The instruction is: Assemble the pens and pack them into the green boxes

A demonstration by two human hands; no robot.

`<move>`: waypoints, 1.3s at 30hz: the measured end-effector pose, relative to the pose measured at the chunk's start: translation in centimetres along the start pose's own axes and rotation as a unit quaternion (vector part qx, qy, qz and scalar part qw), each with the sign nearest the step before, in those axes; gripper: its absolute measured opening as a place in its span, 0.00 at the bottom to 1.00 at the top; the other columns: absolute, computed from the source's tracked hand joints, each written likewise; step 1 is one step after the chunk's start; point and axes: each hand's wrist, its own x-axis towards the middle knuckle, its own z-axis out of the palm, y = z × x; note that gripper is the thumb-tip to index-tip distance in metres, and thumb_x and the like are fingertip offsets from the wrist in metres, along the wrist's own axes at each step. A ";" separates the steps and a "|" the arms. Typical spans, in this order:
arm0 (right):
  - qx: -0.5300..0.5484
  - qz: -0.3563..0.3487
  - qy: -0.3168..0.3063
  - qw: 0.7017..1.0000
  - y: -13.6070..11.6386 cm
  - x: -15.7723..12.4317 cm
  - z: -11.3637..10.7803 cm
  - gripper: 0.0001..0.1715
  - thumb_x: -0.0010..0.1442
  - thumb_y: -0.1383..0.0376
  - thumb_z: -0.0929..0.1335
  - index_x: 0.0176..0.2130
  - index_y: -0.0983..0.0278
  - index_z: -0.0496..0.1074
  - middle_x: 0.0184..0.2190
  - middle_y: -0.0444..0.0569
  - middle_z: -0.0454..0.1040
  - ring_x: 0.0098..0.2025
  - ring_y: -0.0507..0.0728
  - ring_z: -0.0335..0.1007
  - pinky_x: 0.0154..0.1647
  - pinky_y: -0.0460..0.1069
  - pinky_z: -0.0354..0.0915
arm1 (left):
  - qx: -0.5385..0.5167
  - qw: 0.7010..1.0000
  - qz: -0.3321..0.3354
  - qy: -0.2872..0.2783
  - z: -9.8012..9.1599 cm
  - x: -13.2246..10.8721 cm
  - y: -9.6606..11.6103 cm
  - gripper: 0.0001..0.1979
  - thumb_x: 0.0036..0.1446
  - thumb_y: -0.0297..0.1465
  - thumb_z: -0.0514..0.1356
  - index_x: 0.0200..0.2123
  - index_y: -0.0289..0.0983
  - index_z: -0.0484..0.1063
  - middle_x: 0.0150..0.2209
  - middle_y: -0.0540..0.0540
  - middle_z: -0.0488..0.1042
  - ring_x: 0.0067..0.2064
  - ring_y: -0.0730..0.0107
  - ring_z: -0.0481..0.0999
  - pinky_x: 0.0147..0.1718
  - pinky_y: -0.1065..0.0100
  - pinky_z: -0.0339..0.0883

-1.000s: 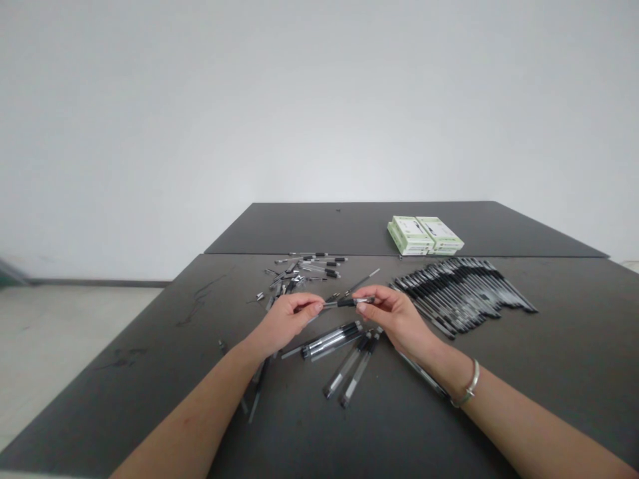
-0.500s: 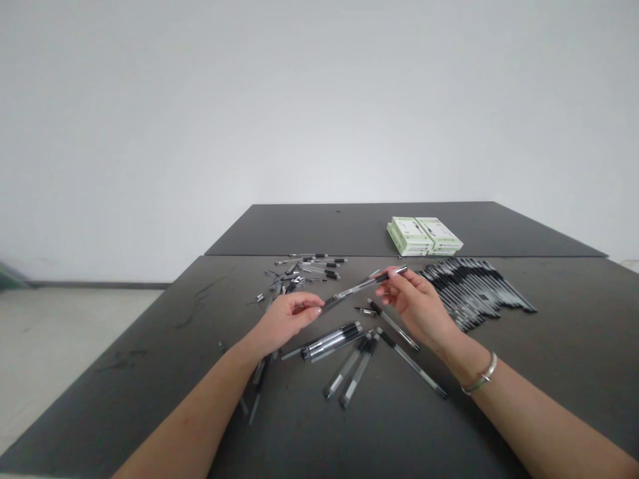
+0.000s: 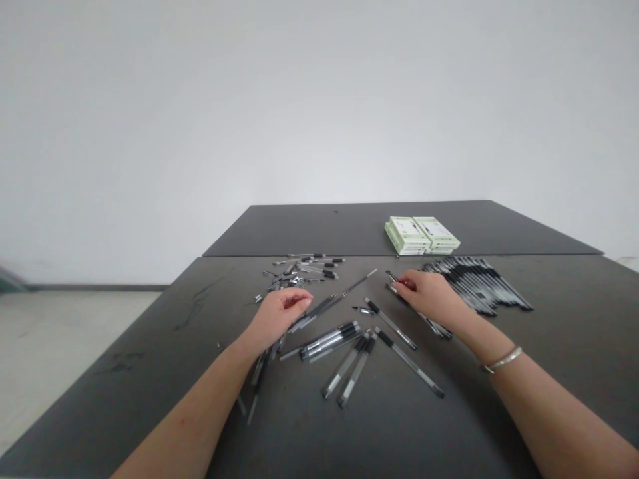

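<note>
At the near edge of the long row of black-and-clear pens [image 3: 482,283], my right hand [image 3: 426,293] is low over the table. Its thumb and fingers close on a pen [image 3: 393,279], which runs partly hidden under the palm; more pen ends [image 3: 439,330] show below that hand. My left hand [image 3: 279,318] hovers at the left, thumb and fingertips drawn together. Whatever they hold, if anything, is hidden. Thin pen refills [image 3: 324,305] lie just beyond and beneath its fingers. Between the hands are a few clear pen barrels [image 3: 329,341] and loose pens [image 3: 409,362].
Scattered pen parts and caps [image 3: 289,276] lie behind my left hand. Stacked green-and-white boxes [image 3: 422,236] stand at the back right, near the seam between the dark tabletops [image 3: 299,229]. A white wall rises behind.
My right hand has carried the pen down and right, from mid-air to the table beside the pen row. My left hand has shifted slightly left, away from the pen.
</note>
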 end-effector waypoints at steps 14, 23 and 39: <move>-0.172 -0.007 -0.091 0.981 -0.7 -0.7 0.9 0.14 0.62 0.59 0.64 0.33 0.64 0.75 0.34 0.57 0.79 0.38 0.62 0.76 0.33 0.50 0.62 | 0.013 0.999 -0.005 0.043 -0.3 0.3 -0.7 0.19 0.52 0.44 0.61 0.38 0.34 0.78 0.21 0.50 0.73 0.21 0.73 0.65 0.22 0.72 0.56; -0.181 -0.015 -0.072 0.981 -0.8 -0.8 0.9 0.11 0.63 0.62 0.64 0.34 0.64 0.73 0.36 0.57 0.78 0.39 0.62 0.76 0.33 0.50 0.63 | -0.005 0.999 -0.007 0.037 -0.2 0.2 -0.4 0.20 0.51 0.45 0.62 0.37 0.34 0.78 0.19 0.51 0.69 0.19 0.74 0.61 0.19 0.73 0.51; -0.009 -0.032 -0.097 0.995 -3.3 -1.6 1.1 0.12 0.60 0.58 0.66 0.35 0.62 0.75 0.31 0.49 0.79 0.32 0.56 0.73 0.30 0.47 0.59 | 0.012 0.999 -0.001 0.032 -0.1 0.2 -0.3 0.18 0.52 0.44 0.61 0.36 0.35 0.78 0.22 0.50 0.72 0.21 0.73 0.64 0.20 0.73 0.54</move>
